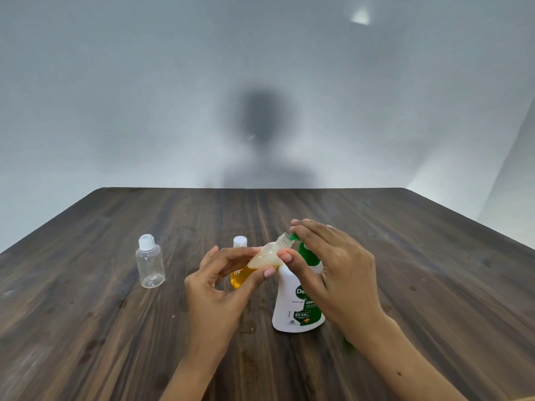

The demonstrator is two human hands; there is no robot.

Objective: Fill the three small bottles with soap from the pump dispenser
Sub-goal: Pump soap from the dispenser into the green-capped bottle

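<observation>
My left hand holds a small clear bottle, uncapped and tilted, its open neck right at the green spout of the pump dispenser. Yellow soap with foam lies inside this bottle. My right hand rests over the green pump head, with its thumb touching the tilted bottle. The dispenser is white with a green label and stands upright on the table. A second small bottle with a white cap stands behind my left hand, mostly hidden. A third small bottle, clear, empty and capped, stands to the left.
The dark wooden table runs back to a plain grey wall. My shadow falls on the wall. Bare tabletop lies to the right of the dispenser and near the front edge.
</observation>
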